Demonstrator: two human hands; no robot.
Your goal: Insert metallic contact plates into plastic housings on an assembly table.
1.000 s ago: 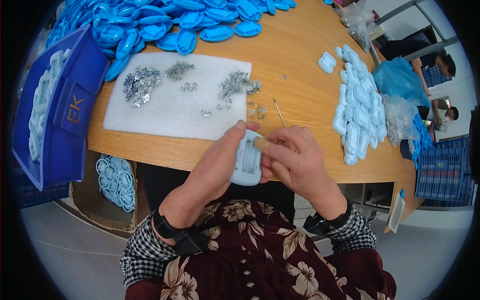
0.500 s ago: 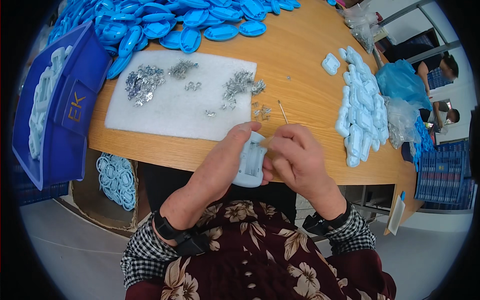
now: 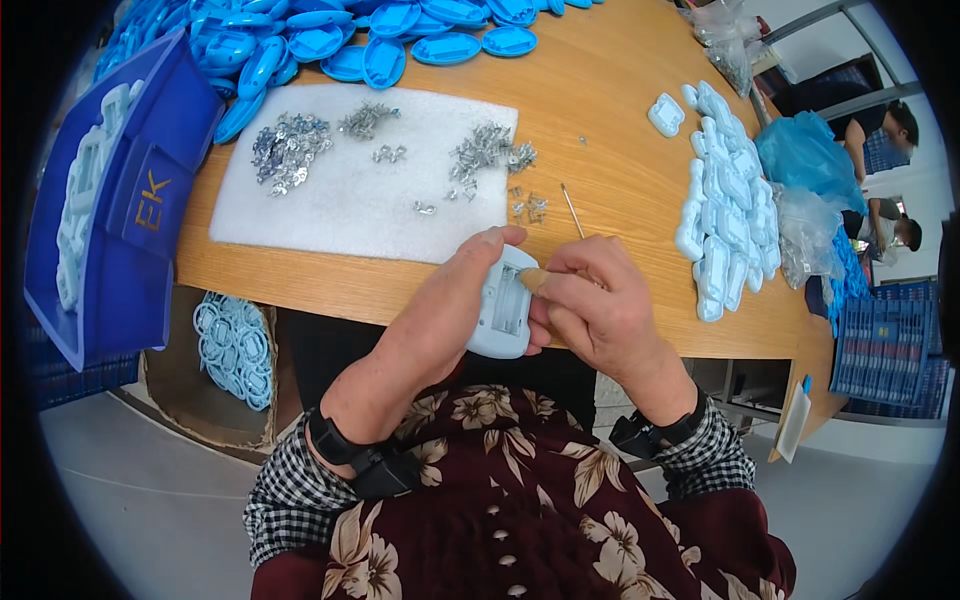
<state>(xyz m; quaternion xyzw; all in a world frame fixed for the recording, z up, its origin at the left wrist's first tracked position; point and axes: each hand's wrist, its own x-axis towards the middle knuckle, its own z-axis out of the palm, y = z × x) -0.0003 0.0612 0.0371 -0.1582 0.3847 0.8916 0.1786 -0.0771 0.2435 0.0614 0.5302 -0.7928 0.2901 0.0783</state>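
Note:
My left hand (image 3: 455,295) is wrapped round a pale blue plastic casing (image 3: 487,345), held just over the table's front edge. Its open recess, like a battery compartment, faces up. My right hand (image 3: 605,305) is closed in a pinch at the casing's right side. A tan tip (image 3: 533,280) at its fingers touches the recess; whether this is a covered fingertip or a held piece, I cannot tell. A thin metal rod (image 3: 571,208) shows just beyond the right hand, its near end hidden. Small metal clips (image 3: 530,210) lie on the wood near the hands.
A white foam mat (image 3: 330,215) bears several heaps of metal pieces (image 3: 290,150). Bright blue oval casings (image 3: 445,48) are piled at the back left. A blue bin (image 3: 110,270) stands left, pale blue casings (image 3: 725,220) are stacked right. Two people are at the far right.
The view has shifted slightly, so the table sits higher. The casing is turned a little and its recess shows more plainly, with the right fingers still at its edge.

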